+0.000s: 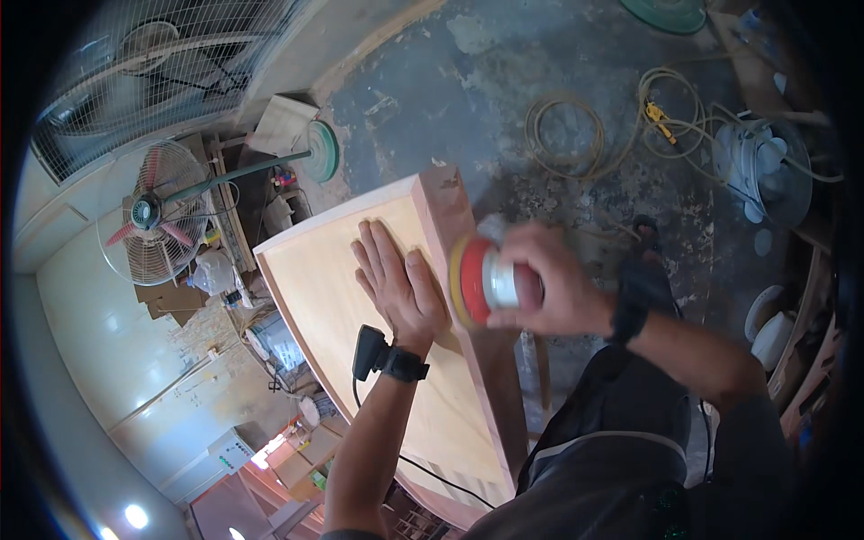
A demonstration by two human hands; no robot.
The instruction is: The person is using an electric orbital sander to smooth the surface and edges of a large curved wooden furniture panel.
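A large wooden panel (pixel 315 279) with a raised frame edge stretches across the middle of the view. Flat on its pale face lies my left hand (pixel 400 288), fingers stretched and slightly spread, holding nothing. My right hand (pixel 549 279) is wrapped round a red and white sander (pixel 479 281) with a yellowish pad. The pad is held sideways against or very close to the panel's right edge (pixel 447 216); the exact contact is hard to make out. Slight blur covers the sander. Black devices are strapped to both wrists.
A standing fan (pixel 144 213) with red blades and a green base (pixel 321 151) is at the left. Coiled hoses (pixel 567 137) lie on the worn grey floor (pixel 432 81). Another fan (pixel 763 171) stands at the right. Wire mesh (pixel 162 54) covers an opening at the upper left.
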